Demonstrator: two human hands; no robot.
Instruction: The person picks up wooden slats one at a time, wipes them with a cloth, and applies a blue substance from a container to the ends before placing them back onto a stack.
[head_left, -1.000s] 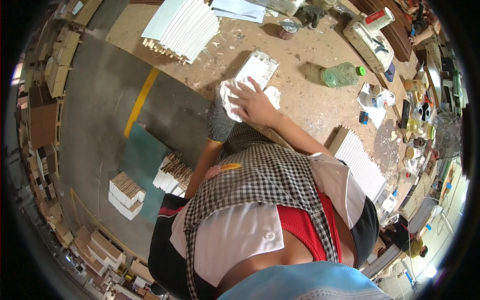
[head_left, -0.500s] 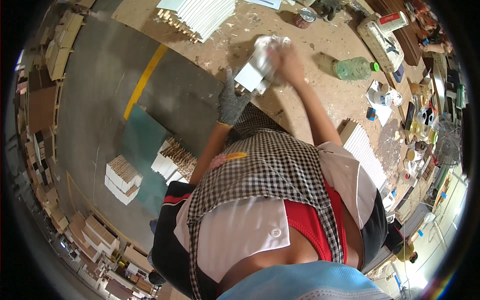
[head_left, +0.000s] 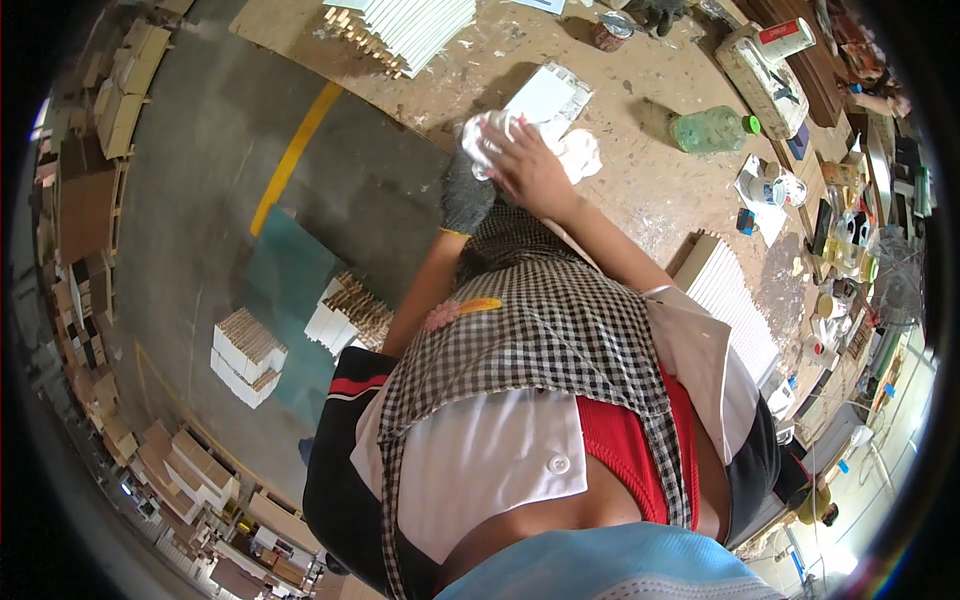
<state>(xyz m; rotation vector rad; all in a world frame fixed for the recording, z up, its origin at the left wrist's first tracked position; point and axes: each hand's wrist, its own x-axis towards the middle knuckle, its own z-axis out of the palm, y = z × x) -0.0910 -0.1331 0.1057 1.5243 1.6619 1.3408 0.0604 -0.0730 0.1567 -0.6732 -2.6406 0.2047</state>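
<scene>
Head view shows hands (head_left: 525,165) at white cloth (head_left: 579,155), red-labelled cylinder (head_left: 785,38) beyond.

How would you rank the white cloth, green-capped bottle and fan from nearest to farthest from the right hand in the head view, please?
1. White cloth, under the right hand
2. Green-capped bottle, right of the hand
3. Fan, far right

Under my right hand (head_left: 524,167) is a crumpled white cloth (head_left: 580,155); on my left hand (head_left: 466,196), a flecked grey knitted glove (head_left: 462,210). Nearer me than my grip hangs a black-and-white checked fabric apron (head_left: 540,340).
</scene>
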